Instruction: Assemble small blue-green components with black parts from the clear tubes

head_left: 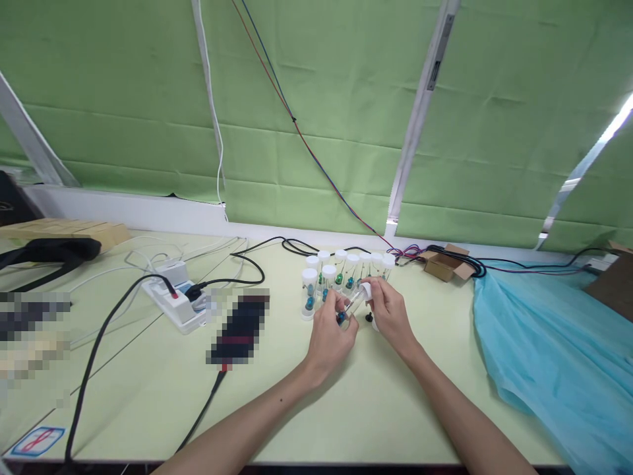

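Note:
My left hand [332, 328] is closed around the lower part of a small clear vial, tilted toward the upper right, with something blue near its bottom. The fingers of my right hand [390, 310] pinch the white cap [365, 290] at the vial's upper end. I cannot tell whether the cap is loose or fixed. Just behind my hands stand several upright clear vials [309, 293] with white caps, holding blue or green pieces on thin stems. A small black piece [368, 317] lies under my right hand, beside a white object that my fingers partly hide.
A power strip [178, 307] with plugs and cables lies left, near a blurred dark device [240, 330] on a black cable. Further back right are an open cardboard box [446, 262] and coiled black cables. Blue sheeting [539, 349] covers the table's right side.

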Tool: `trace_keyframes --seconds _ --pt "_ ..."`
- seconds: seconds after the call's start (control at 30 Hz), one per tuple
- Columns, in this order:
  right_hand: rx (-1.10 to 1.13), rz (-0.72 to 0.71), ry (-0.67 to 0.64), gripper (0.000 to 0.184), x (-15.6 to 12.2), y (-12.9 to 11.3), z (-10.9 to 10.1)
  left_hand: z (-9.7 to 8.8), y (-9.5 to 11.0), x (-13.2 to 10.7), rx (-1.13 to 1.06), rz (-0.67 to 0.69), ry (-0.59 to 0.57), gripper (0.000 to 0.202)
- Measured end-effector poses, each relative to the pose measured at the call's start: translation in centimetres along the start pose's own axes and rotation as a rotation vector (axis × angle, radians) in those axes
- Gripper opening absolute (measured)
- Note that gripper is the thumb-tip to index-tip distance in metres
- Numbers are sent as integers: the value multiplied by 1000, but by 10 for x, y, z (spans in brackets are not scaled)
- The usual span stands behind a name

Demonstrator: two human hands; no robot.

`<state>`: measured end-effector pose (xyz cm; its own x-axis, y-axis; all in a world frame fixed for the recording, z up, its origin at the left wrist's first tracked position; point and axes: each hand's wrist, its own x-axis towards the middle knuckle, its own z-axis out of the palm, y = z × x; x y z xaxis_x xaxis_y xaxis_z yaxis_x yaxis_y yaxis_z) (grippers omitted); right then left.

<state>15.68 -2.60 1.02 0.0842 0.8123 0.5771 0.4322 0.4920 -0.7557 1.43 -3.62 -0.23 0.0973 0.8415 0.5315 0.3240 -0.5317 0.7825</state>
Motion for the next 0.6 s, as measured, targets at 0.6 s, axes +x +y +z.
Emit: trace_keyframes --seconds 0.6 --pt "-88 23 -79 47 1 5 -1 2 -4 -3 -23 -33 -135 20"
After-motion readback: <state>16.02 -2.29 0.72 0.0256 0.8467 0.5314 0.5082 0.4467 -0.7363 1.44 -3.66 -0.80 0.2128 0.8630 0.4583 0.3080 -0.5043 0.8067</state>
